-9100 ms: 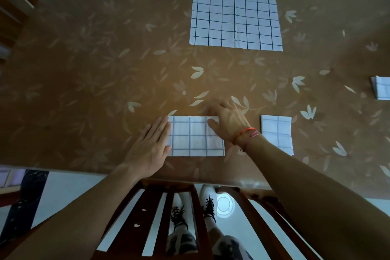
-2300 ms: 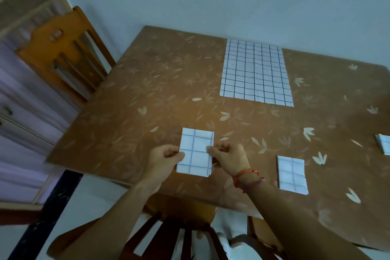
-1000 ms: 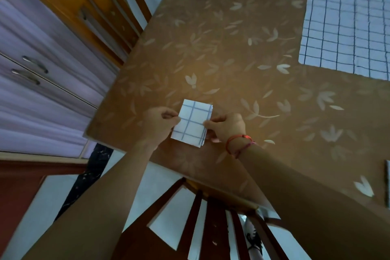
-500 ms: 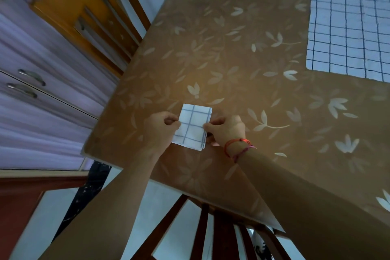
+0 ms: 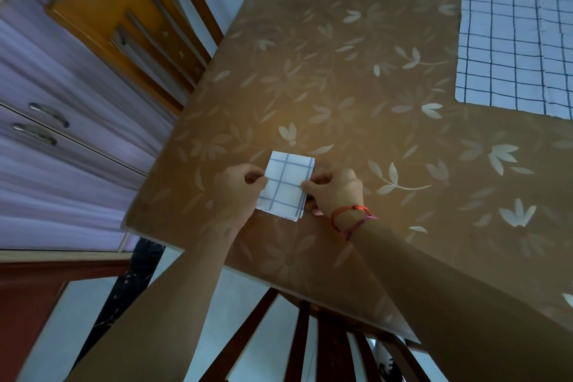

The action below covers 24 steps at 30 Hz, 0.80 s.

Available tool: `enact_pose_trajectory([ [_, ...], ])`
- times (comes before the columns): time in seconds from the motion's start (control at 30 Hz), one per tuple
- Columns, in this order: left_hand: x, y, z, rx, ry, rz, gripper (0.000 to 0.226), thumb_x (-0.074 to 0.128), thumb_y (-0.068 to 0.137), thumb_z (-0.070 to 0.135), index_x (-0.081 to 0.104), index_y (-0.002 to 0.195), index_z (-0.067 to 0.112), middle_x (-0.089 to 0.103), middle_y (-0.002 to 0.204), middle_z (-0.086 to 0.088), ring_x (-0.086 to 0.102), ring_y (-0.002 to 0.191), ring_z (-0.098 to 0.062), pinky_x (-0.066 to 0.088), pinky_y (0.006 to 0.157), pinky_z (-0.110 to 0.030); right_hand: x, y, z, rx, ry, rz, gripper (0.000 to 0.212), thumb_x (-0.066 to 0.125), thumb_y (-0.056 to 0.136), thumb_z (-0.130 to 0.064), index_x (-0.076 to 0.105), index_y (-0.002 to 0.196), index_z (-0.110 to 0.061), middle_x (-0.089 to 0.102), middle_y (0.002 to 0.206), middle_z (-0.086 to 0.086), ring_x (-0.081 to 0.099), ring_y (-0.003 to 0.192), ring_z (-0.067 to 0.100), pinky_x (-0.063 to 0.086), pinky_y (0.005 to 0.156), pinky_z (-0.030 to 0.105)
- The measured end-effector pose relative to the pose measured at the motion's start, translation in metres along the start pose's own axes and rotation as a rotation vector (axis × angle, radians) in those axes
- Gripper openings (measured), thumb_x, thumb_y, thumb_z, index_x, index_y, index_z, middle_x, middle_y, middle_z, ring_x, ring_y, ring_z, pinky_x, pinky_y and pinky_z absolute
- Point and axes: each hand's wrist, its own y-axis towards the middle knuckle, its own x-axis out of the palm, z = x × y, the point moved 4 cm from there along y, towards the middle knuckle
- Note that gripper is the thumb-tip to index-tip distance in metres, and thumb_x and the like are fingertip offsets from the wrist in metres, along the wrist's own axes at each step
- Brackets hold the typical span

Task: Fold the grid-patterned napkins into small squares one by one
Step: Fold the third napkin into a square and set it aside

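A small folded white napkin with blue grid lines (image 5: 286, 184) is held just above the brown leaf-patterned table (image 5: 341, 87), near its front left corner. My left hand (image 5: 238, 192) pinches the napkin's left edge. My right hand (image 5: 335, 192), with red and pink strings on its wrist, pinches the right edge. A large unfolded grid napkin (image 5: 514, 37) lies flat at the far right of the table, cut off by the frame edge.
An orange wooden chair (image 5: 130, 18) stands against the table's left side. Purple drawers with metal handles (image 5: 40, 124) fill the left. A dark wooden chair back (image 5: 310, 344) is below my arms, at the table's near edge.
Both hands have lifted the folded napkin off the table and carried it toward the front left corner. My view has swung left, so the other folded napkins have left the frame.
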Motion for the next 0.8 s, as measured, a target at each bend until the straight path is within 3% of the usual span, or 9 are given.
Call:
enact_pose_trajectory([
  [0.07,0.0,0.0,0.0,-0.009,0.002,0.001,0.009,0.07,0.081,0.014,0.076,0.088,0.016,0.07,0.078,0.008,0.062,0.073,-0.002,0.048,0.066,-0.016,0.0,0.0,0.0,-0.005,0.01,0.0,0.014,0.073,0.078,-0.017,0.069,0.065,-0.018,0.071,0.059,0.009,0.07,0.051,0.022,0.061,0.055,0.04],
  [0.2,0.002,-0.002,0.002,-0.001,0.018,-0.003,0.009,0.069,0.083,0.016,0.075,0.09,0.015,0.071,0.081,0.005,0.063,0.077,-0.008,0.053,0.07,-0.025,-0.003,-0.005,-0.001,-0.039,0.031,0.003,0.017,0.074,0.079,-0.014,0.066,0.065,-0.02,0.071,0.061,0.008,0.07,0.051,0.022,0.061,0.052,0.039],
  [0.3,0.001,-0.003,0.001,0.027,0.024,0.004,0.01,0.068,0.084,0.016,0.074,0.093,0.014,0.069,0.084,0.004,0.062,0.078,-0.009,0.054,0.072,-0.028,-0.005,-0.005,0.002,-0.045,0.041,0.0,0.009,0.075,0.077,-0.019,0.069,0.07,-0.019,0.072,0.064,0.003,0.07,0.053,0.02,0.061,0.055,0.037],
  [0.43,-0.003,-0.004,0.001,0.169,0.072,0.047,0.014,0.058,0.091,0.013,0.069,0.099,0.012,0.063,0.097,0.003,0.057,0.089,-0.011,0.049,0.08,-0.026,-0.014,-0.009,-0.006,-0.239,-0.207,0.119,0.013,0.067,0.078,-0.033,0.069,0.084,-0.022,0.066,0.069,-0.009,0.066,0.071,0.013,0.054,0.065,0.029],
  [0.5,0.001,-0.003,0.001,0.287,0.162,0.022,0.023,0.05,0.096,0.013,0.067,0.111,0.01,0.061,0.114,0.002,0.052,0.109,-0.012,0.04,0.093,-0.022,-0.012,-0.019,-0.018,-0.485,-0.356,0.213,0.018,0.061,0.083,-0.03,0.068,0.096,-0.018,0.063,0.086,-0.004,0.06,0.08,0.017,0.051,0.066,0.031],
  [0.6,0.017,-0.003,0.0,0.479,0.355,-0.07,0.04,0.038,0.098,0.02,0.058,0.131,0.01,0.052,0.14,-0.001,0.042,0.133,-0.017,0.039,0.104,-0.034,0.011,-0.034,-0.028,-0.843,-0.548,0.28,0.032,0.053,0.085,-0.024,0.065,0.111,-0.009,0.06,0.11,0.011,0.057,0.095,0.027,0.052,0.074,0.04],
  [0.7,0.029,-0.007,-0.001,0.524,0.466,-0.138,0.048,0.03,0.098,0.028,0.048,0.141,0.016,0.04,0.152,0.004,0.028,0.144,-0.011,0.036,0.1,-0.034,0.04,-0.03,-0.019,-0.948,-0.764,0.189,0.047,0.037,0.091,-0.021,0.055,0.13,-0.001,0.052,0.136,0.018,0.05,0.127,0.032,0.047,0.1,0.043],
  [0.8,0.033,-0.011,0.0,0.543,0.536,-0.181,0.053,0.029,0.096,0.033,0.046,0.143,0.015,0.04,0.153,-0.001,0.029,0.144,-0.014,0.041,0.096,-0.036,0.051,-0.017,-0.006,-0.9,-0.888,0.1,0.055,0.03,0.093,-0.025,0.046,0.138,0.003,0.043,0.145,0.021,0.039,0.138,0.031,0.04,0.108,0.046],
])
